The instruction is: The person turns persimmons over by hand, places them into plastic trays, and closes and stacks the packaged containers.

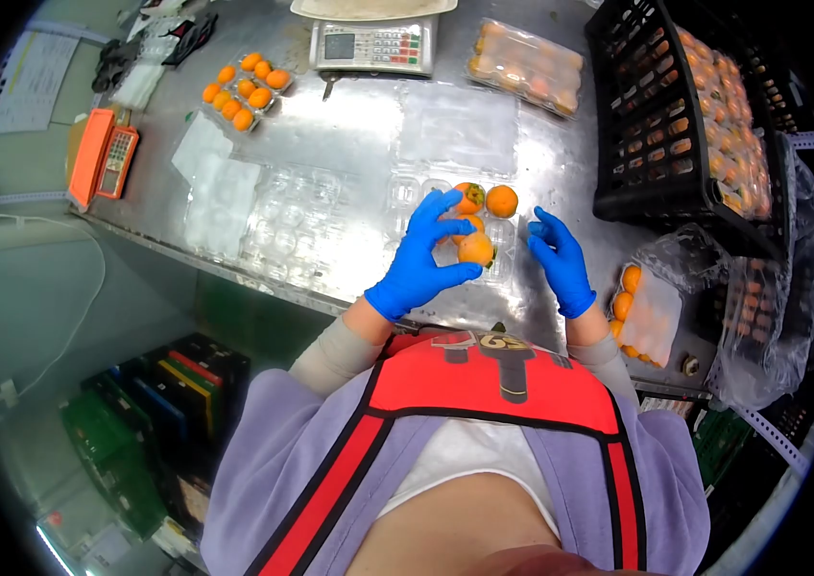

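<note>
My left hand (pixel 417 261), in a blue glove, curls thumb and fingers around an orange fruit (pixel 475 249) that looks like a persimmon. Beneath it a clear plastic tray (pixel 498 275) lies on the metal table. More fruits sit at the tray, one with a green calyx (pixel 470 197) close to my left fingertips and another fruit (pixel 502 201) to its right. Part of one fruit is hidden behind my left fingers. My right hand (pixel 562 265), also blue-gloved, hovers at the tray's right side, fingers apart and holding nothing.
Empty clear trays (pixel 292 206) lie left of my hands, near white sheets (pixel 220 182). A filled tray (pixel 244 93), a scale (pixel 373 46) and a closed pack (pixel 525 67) stand farther back. On the right are a black crate (pixel 652 125) of packs and a fruit bag (pixel 650 317).
</note>
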`<state>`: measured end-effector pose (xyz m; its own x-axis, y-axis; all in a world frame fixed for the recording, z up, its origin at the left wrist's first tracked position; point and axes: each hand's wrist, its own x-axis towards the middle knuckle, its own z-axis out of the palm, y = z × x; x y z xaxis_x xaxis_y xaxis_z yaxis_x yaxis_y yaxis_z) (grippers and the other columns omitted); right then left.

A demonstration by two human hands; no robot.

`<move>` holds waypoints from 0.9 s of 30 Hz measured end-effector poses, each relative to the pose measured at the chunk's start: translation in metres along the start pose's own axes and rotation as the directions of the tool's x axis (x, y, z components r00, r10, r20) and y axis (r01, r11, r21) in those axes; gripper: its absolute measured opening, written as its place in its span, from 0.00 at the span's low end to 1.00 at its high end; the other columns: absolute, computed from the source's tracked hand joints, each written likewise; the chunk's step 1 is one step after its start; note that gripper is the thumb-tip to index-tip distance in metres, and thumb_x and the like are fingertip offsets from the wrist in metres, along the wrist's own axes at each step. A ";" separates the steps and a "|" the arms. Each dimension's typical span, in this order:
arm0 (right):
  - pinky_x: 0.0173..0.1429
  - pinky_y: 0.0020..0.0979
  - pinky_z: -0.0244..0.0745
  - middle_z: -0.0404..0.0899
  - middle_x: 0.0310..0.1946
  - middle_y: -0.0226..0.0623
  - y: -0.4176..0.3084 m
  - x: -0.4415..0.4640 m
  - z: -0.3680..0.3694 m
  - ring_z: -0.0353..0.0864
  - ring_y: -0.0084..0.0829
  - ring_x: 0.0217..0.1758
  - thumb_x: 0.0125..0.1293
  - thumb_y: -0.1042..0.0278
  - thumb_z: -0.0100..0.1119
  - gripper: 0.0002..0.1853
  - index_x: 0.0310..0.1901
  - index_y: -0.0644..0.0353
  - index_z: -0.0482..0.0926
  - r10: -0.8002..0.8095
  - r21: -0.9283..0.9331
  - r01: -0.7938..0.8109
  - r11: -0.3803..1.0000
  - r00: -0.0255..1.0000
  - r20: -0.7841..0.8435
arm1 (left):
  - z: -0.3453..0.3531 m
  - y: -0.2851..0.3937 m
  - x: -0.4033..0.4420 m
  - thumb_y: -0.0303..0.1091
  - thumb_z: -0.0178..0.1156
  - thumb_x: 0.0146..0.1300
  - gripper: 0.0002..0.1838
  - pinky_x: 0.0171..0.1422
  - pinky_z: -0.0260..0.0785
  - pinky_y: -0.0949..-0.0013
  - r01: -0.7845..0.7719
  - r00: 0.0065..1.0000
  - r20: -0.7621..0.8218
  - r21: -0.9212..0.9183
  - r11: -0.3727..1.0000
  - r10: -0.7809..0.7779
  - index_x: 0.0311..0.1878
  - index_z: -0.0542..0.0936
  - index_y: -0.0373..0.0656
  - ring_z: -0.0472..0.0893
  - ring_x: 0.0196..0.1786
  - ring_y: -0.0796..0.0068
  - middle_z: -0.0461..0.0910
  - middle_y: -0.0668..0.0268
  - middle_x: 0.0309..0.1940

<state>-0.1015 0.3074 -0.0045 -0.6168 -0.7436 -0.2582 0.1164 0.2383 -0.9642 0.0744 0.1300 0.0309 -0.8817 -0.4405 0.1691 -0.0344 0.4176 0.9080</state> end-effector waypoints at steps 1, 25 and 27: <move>0.55 0.22 0.66 0.76 0.44 0.30 -0.011 0.002 0.000 0.72 0.19 0.47 0.62 0.75 0.55 0.26 0.63 0.58 0.67 0.005 0.053 -0.006 0.999 1.000 0.025 | -0.004 0.006 0.006 0.35 0.72 0.44 0.26 0.72 0.47 0.54 -0.006 1.000 -0.012 -0.154 0.988 0.004 0.50 0.77 0.48 0.54 0.72 0.54 0.61 0.60 0.66; 0.60 0.34 0.68 0.65 0.63 0.45 -0.102 -0.003 0.055 0.74 0.37 0.56 0.52 0.75 0.64 0.39 0.66 0.63 0.58 -0.554 -0.281 0.555 0.783 0.828 0.093 | -0.005 0.033 0.025 0.39 0.65 0.55 0.41 0.65 0.62 0.63 0.214 0.972 0.112 -0.785 0.582 -0.206 0.69 0.56 0.45 0.70 0.60 0.66 0.66 0.58 0.61; 0.60 0.34 0.68 0.65 0.63 0.47 -0.100 -0.003 0.056 0.73 0.39 0.57 0.51 0.75 0.65 0.39 0.66 0.63 0.58 -0.585 -0.321 0.578 0.750 0.806 0.085 | -0.004 0.034 0.026 0.39 0.65 0.56 0.40 0.64 0.63 0.64 0.225 0.970 0.133 -0.810 0.542 -0.203 0.69 0.57 0.45 0.71 0.59 0.65 0.67 0.57 0.60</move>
<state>-0.0679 0.2510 0.0897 -0.4989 -0.7925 0.3508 -0.5192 -0.0508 -0.8532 0.0523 0.1292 0.0673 -0.9110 -0.4062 -0.0716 0.1643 -0.5164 0.8404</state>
